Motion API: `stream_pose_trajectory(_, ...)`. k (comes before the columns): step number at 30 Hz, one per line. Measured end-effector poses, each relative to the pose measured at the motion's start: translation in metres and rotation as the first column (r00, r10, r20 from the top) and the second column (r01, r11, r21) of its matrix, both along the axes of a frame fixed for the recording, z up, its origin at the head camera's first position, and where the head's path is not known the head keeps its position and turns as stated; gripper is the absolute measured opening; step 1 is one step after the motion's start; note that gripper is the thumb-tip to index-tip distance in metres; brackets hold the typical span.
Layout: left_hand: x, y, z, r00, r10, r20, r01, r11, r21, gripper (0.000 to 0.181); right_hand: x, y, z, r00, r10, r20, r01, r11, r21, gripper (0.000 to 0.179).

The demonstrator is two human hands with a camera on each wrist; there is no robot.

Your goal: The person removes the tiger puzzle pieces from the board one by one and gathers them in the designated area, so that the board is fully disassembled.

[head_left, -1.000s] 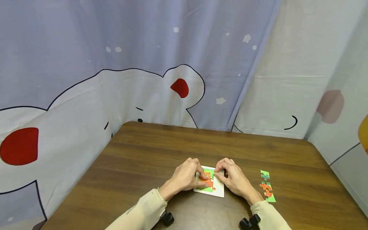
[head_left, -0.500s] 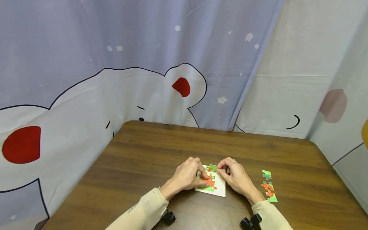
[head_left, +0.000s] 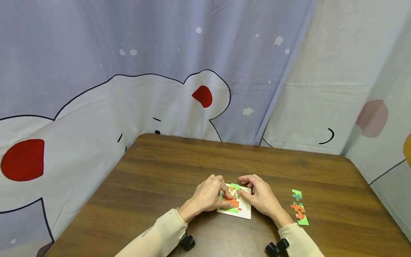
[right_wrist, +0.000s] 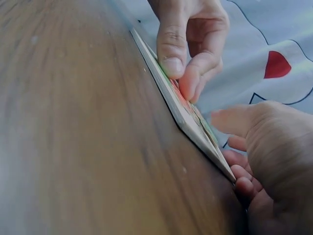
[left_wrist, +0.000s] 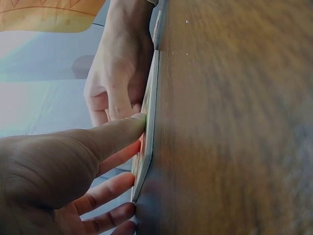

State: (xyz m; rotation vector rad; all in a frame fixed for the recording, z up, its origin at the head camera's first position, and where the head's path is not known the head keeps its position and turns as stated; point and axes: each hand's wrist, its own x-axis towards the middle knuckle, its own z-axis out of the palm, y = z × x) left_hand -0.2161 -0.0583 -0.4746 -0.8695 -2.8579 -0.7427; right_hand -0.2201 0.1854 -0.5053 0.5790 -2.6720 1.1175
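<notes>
A pale blue and white curtain (head_left: 160, 39) printed with black outlines and red patches hangs behind a brown wooden table (head_left: 144, 185) with rounded far corners. On it lie a person's forearms in cream sleeves, the left sleeve (head_left: 157, 233) and the right sleeve (head_left: 298, 237) reaching in from the near edge. The left hand (head_left: 207, 195) bends over the left side of a puzzle, its thumb and forefinger slightly apart and both resting on the printed surface. The right hand (head_left: 261, 196) is loosely spread at the far right corner, thumb over the green part and fingers around the far edge; whether the thumb touches is hard to tell. Between the hands, flat on the table, sits a white board (head_left: 245, 211), its right strip bare. On its left and middle lie orange and green puzzle pieces (head_left: 235, 186), partly covered by the left hand. Black gadgets (head_left: 187, 242) sit at both wrists. Well to the right of the board, a group of orange and green pieces (head_left: 300, 214) lies near one smaller green piece (head_left: 297, 195).
</notes>
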Motion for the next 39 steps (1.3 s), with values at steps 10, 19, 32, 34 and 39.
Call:
stream_pose_trajectory(10,0.000,0.000,0.000,1.000,-0.006,0.018,0.005,1.000,0.015,0.021,0.000,-0.002,0.007,0.997,0.056,0.058,-0.058,0.998,0.037,0.032)
stream_pose_trajectory(19,0.001,-0.001,0.001,1.000,-0.002,0.013,0.002,1.000,0.005,0.021,-0.003,0.003,0.005,0.993,0.048,0.106,-0.048,0.999,-0.005,0.028)
stream_pose_trajectory(32,0.001,0.000,-0.001,1.000,0.004,0.024,-0.004,1.000,0.018,0.020,-0.004,0.008,0.003,0.990,0.061,0.124,-0.036,0.981,-0.193,0.022)
stream_pose_trajectory(34,0.001,0.000,-0.001,1.000,0.005,0.023,-0.006,1.000,0.019,0.020,-0.003,0.008,0.004,0.991,0.065,0.121,-0.039,0.978,-0.203,0.022)
stream_pose_trajectory(39,0.001,0.000,0.000,1.000,0.006,0.021,-0.007,1.000,0.019,0.021,0.000,0.010,0.012,0.992,0.056,0.109,-0.032,0.978,-0.207,0.023)
